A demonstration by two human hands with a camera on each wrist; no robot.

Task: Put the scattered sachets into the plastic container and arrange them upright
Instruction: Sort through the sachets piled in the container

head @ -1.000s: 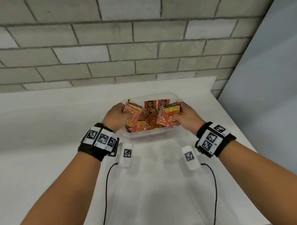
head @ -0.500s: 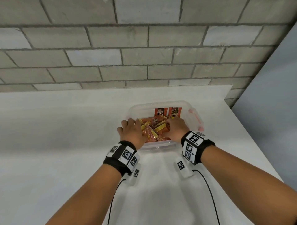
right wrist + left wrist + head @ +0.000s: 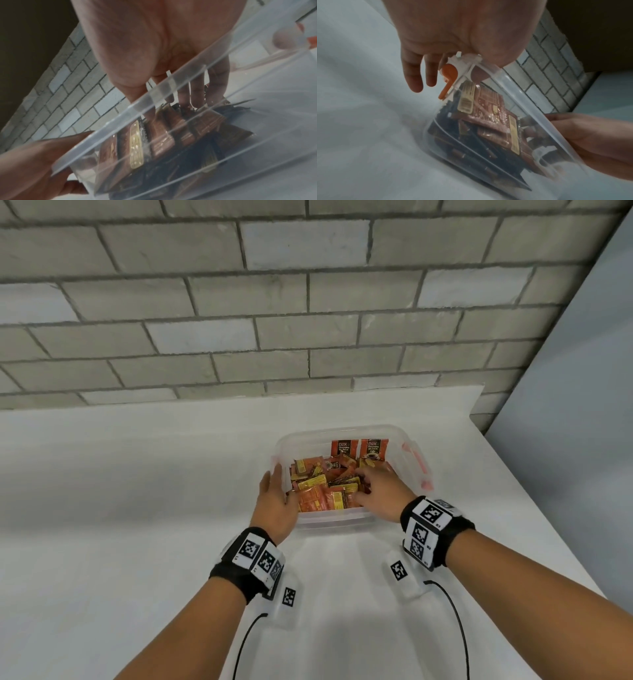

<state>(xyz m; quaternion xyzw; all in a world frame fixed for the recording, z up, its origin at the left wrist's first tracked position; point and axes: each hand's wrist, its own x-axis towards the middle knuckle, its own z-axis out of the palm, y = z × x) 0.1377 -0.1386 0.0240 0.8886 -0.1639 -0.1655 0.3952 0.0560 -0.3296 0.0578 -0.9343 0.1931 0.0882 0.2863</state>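
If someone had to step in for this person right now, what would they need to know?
Left hand: grip on the plastic container at its left rim, thumb inside, steadying it.
Right hand: inside the container, fingers down among the sachets; whether it holds one I cannot tell.
Done: no sachets show on the white table.
Left: two sachets stand upright at the far wall; the others lie jumbled and need standing up.
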